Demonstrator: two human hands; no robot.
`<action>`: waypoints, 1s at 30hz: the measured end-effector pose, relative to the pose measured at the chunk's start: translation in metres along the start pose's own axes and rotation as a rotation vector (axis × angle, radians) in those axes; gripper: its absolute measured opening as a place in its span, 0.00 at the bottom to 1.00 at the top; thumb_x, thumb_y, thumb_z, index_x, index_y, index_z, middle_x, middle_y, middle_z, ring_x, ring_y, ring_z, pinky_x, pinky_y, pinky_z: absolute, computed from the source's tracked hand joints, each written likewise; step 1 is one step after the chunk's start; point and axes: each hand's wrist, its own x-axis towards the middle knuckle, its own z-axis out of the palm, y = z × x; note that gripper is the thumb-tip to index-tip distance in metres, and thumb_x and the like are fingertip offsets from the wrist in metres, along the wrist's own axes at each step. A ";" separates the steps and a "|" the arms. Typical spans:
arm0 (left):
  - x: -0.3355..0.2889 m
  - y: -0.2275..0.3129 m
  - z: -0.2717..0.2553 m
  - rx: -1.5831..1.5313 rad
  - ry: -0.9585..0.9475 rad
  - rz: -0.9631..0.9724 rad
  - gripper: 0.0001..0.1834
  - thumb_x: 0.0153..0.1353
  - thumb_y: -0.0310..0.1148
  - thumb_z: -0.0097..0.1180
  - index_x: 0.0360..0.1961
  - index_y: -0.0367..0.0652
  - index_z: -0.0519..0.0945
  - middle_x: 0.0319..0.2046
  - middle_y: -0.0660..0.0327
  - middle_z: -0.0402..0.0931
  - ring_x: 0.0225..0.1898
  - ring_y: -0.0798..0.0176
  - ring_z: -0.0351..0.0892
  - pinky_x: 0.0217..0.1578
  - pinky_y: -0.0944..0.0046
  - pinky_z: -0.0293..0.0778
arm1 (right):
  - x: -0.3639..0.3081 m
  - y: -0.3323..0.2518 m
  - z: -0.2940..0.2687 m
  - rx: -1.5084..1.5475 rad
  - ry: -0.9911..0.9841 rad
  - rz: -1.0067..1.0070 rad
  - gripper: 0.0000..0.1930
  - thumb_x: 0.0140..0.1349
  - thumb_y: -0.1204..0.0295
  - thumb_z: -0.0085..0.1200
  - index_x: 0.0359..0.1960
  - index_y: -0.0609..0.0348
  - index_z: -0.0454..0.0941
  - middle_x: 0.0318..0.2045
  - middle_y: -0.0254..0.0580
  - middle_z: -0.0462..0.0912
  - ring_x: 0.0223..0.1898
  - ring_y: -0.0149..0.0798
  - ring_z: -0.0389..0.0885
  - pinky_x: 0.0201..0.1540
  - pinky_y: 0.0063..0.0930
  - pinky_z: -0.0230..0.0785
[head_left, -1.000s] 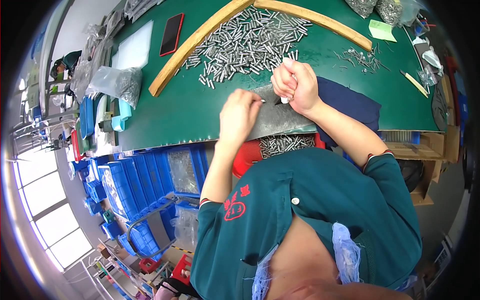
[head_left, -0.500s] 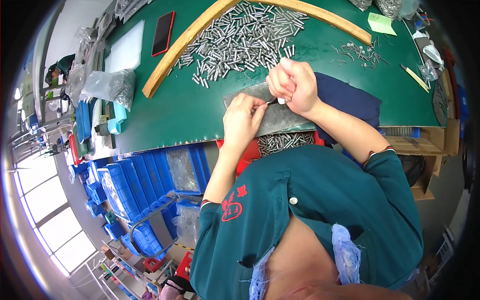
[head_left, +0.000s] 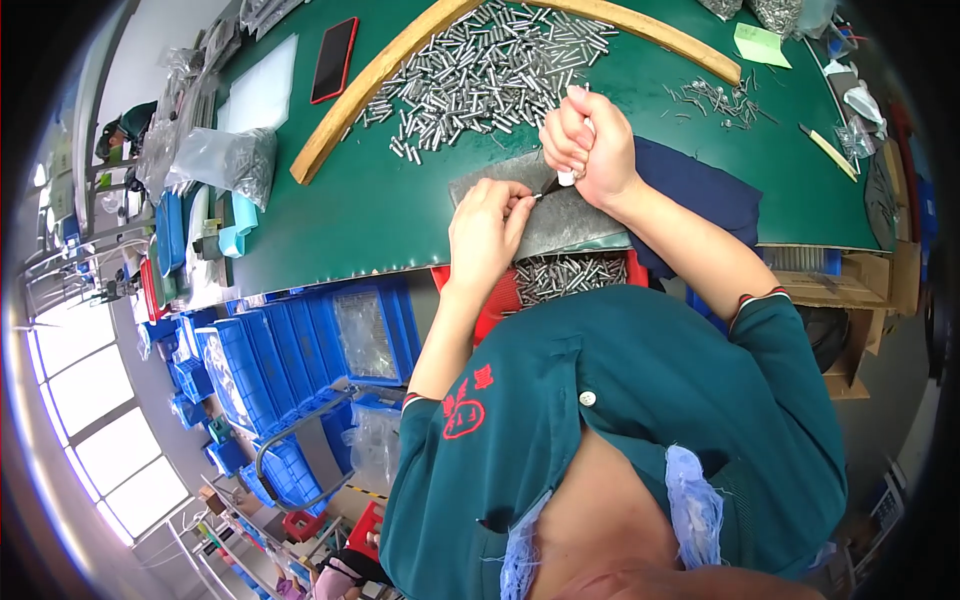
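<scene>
My left hand (head_left: 488, 232) rests on a grey abrasive pad (head_left: 560, 215) at the near edge of the green table (head_left: 380, 200), its fingertips pinching a small metal pin (head_left: 536, 197). My right hand (head_left: 588, 138) is fisted around a white-handled tool (head_left: 572, 175) whose dark tip points down at that pin. Behind both hands lies a big heap of several small metal pins (head_left: 490, 65), fenced by a curved wooden strip (head_left: 370, 85). A red tray of pins (head_left: 565, 275) sits below the table edge, under my hands.
A dark blue cloth (head_left: 700, 195) lies under my right forearm. A red phone (head_left: 334, 58), a white sheet (head_left: 258, 85) and a clear bag of parts (head_left: 225, 160) sit at the left. Blue bins (head_left: 270, 350) stand under the table. A green note (head_left: 762, 44) lies far right.
My left hand has closed in on the pad and now pinches a pin at the tool's tip. My right hand stays fisted on the tool above it.
</scene>
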 end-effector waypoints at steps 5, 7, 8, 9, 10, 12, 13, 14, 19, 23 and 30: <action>0.000 0.005 0.001 0.053 0.001 0.013 0.05 0.48 0.30 0.59 0.24 0.43 0.75 0.22 0.63 0.69 0.26 0.61 0.71 0.30 0.62 0.66 | -0.006 -0.002 0.003 -0.058 -0.032 -0.009 0.23 0.62 0.65 0.32 0.07 0.51 0.52 0.05 0.30 0.54 0.08 0.25 0.49 0.11 0.20 0.44; -0.002 0.006 0.001 0.049 0.014 0.006 0.06 0.47 0.30 0.59 0.23 0.43 0.74 0.21 0.63 0.69 0.25 0.61 0.71 0.30 0.63 0.66 | -0.007 -0.001 0.003 -0.077 -0.059 -0.017 0.23 0.62 0.65 0.32 0.07 0.52 0.52 0.05 0.30 0.54 0.08 0.25 0.50 0.11 0.20 0.45; -0.003 0.006 0.002 0.049 0.011 0.004 0.06 0.47 0.30 0.59 0.23 0.43 0.74 0.21 0.63 0.69 0.25 0.61 0.71 0.30 0.63 0.66 | -0.007 0.000 0.004 -0.076 -0.057 -0.015 0.23 0.62 0.65 0.32 0.07 0.52 0.52 0.05 0.30 0.54 0.08 0.25 0.50 0.11 0.20 0.45; -0.003 0.006 0.002 0.043 0.013 -0.006 0.06 0.47 0.30 0.59 0.22 0.43 0.73 0.20 0.63 0.69 0.25 0.62 0.71 0.30 0.63 0.66 | -0.008 0.000 0.004 -0.075 -0.071 -0.022 0.23 0.62 0.65 0.32 0.07 0.52 0.52 0.05 0.31 0.54 0.08 0.25 0.50 0.12 0.20 0.45; -0.003 0.006 0.003 0.037 0.015 -0.016 0.07 0.46 0.30 0.59 0.22 0.43 0.73 0.20 0.63 0.69 0.25 0.62 0.71 0.30 0.63 0.66 | -0.008 -0.001 0.004 -0.074 -0.086 -0.029 0.23 0.63 0.65 0.32 0.07 0.52 0.52 0.05 0.31 0.55 0.08 0.25 0.50 0.12 0.20 0.46; -0.003 0.005 0.004 0.040 0.013 -0.010 0.07 0.46 0.30 0.59 0.22 0.43 0.73 0.20 0.63 0.69 0.25 0.62 0.71 0.29 0.63 0.66 | -0.009 -0.002 0.003 -0.077 -0.087 -0.031 0.23 0.63 0.65 0.32 0.07 0.52 0.52 0.05 0.31 0.55 0.08 0.26 0.50 0.12 0.20 0.46; -0.004 0.004 0.004 0.040 0.018 -0.004 0.07 0.46 0.30 0.59 0.22 0.43 0.73 0.20 0.64 0.69 0.25 0.62 0.71 0.29 0.63 0.66 | -0.009 -0.001 0.004 -0.075 -0.095 -0.038 0.23 0.63 0.65 0.32 0.07 0.52 0.52 0.05 0.31 0.55 0.08 0.26 0.50 0.12 0.20 0.46; -0.004 0.004 0.004 0.038 0.017 -0.006 0.07 0.46 0.30 0.59 0.22 0.43 0.73 0.20 0.64 0.69 0.25 0.62 0.71 0.29 0.63 0.66 | -0.009 -0.001 0.004 -0.074 -0.102 -0.044 0.23 0.63 0.65 0.32 0.07 0.52 0.52 0.05 0.31 0.55 0.08 0.26 0.50 0.13 0.20 0.46; -0.005 0.003 0.005 0.047 0.037 0.019 0.07 0.46 0.29 0.59 0.21 0.43 0.72 0.20 0.63 0.69 0.25 0.61 0.70 0.28 0.62 0.66 | -0.010 0.000 0.001 -0.050 -0.126 -0.047 0.23 0.63 0.67 0.33 0.07 0.53 0.53 0.06 0.31 0.56 0.09 0.25 0.51 0.13 0.20 0.47; -0.004 0.001 0.008 0.054 0.051 0.042 0.07 0.46 0.29 0.59 0.21 0.43 0.72 0.20 0.63 0.69 0.25 0.60 0.70 0.28 0.62 0.66 | -0.013 0.003 -0.001 -0.142 -0.213 -0.101 0.23 0.63 0.68 0.34 0.07 0.55 0.55 0.07 0.31 0.58 0.11 0.24 0.53 0.14 0.19 0.47; -0.006 0.003 0.006 0.065 0.067 0.053 0.07 0.46 0.29 0.59 0.21 0.43 0.72 0.20 0.63 0.69 0.25 0.60 0.70 0.28 0.62 0.66 | -0.012 0.007 -0.002 -0.120 -0.168 -0.035 0.22 0.63 0.68 0.34 0.08 0.55 0.54 0.08 0.30 0.57 0.11 0.24 0.53 0.15 0.19 0.48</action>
